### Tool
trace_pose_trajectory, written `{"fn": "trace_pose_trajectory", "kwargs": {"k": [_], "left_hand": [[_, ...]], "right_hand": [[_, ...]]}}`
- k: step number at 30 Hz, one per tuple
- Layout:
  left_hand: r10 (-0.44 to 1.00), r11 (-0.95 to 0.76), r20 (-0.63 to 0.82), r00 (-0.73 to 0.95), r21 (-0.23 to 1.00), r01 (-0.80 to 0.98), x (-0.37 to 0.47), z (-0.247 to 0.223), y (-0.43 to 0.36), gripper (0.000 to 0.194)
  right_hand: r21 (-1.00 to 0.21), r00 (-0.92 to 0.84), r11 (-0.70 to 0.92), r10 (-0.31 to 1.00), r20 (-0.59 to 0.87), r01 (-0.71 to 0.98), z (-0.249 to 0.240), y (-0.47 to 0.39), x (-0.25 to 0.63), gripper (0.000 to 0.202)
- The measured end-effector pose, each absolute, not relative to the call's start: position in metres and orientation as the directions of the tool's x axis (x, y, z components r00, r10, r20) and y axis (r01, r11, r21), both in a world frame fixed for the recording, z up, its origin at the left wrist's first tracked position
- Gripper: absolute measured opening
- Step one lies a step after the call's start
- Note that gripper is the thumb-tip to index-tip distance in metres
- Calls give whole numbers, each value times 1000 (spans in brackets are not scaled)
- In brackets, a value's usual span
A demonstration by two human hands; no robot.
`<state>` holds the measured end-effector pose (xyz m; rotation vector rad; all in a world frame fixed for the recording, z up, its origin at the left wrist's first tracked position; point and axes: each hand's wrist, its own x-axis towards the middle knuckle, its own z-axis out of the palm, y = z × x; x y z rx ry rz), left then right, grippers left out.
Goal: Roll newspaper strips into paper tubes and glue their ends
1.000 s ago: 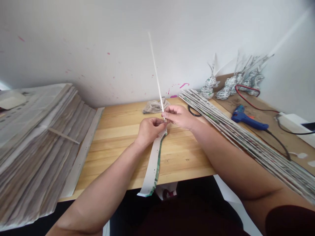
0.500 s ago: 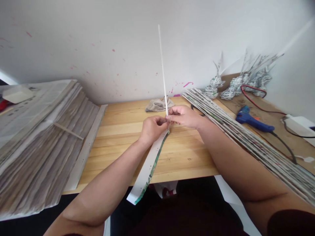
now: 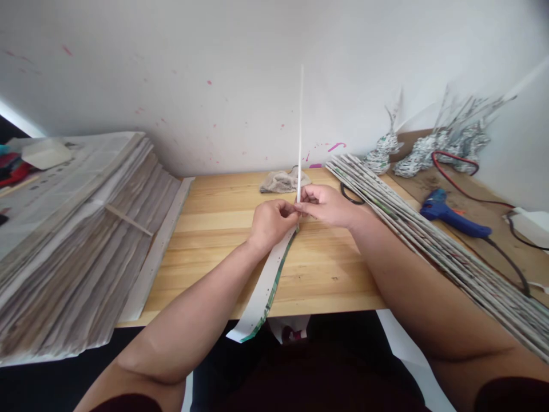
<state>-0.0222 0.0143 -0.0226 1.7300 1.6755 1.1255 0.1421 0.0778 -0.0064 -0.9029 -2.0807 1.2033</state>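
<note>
The left hand (image 3: 272, 226) holds the upper end of a long white paper strip with green printed edge (image 3: 263, 289) between its closed fingers, perhaps so that the strip does not slip or turn. The fingers of the right hand (image 3: 328, 207), also closed, pinch a thin white straight stick (image 3: 300, 131) close to its lower end; this stick stands almost upright, and the low grip probably gives fine control where it meets the strip. The two hands nearly touch, above the middle of the worktop of pale striped wood (image 3: 206, 229), and the strip slants toward the person until its free end passes the near edge. A crumpled grey-beige cloth (image 3: 278, 182) lies behind the hands. At the left is a tall stack of folded newspapers (image 3: 81, 171), seemingly put aside to leave room for the arms. At the right, a bundle of rolled newspaper sticks (image 3: 412, 226) lies slanting, within reach, it seems, of the right arm, with a black curved handle (image 3: 344, 193) beside it. Farther right, a blue glue gun (image 3: 458, 220) rests on a brown board (image 3: 523, 257), and woven paper figures (image 3: 380, 154) stand near the corner. The pale wall (image 3: 171, 57) behind carries small pink splashes.
</note>
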Motion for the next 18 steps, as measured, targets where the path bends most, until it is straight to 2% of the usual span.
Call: {"fn": "trace_pose_trajectory", "kwargs": {"k": [3,8,18], "left_hand": [[963,-156,253,-94,806,571,-23,-24,14,15],[952,-162,283,-118,790,592,-25,-24,17,13],[947,-148,293,-130,759,634,-24,-18,14,10]], "right_hand": [[-891,-573,357,807,144,279,-6,75,138,21],[-945,-581,227,812,51,234,-3,75,139,17],[-924,-571,292,814,105,248,-2,75,139,15]]}}
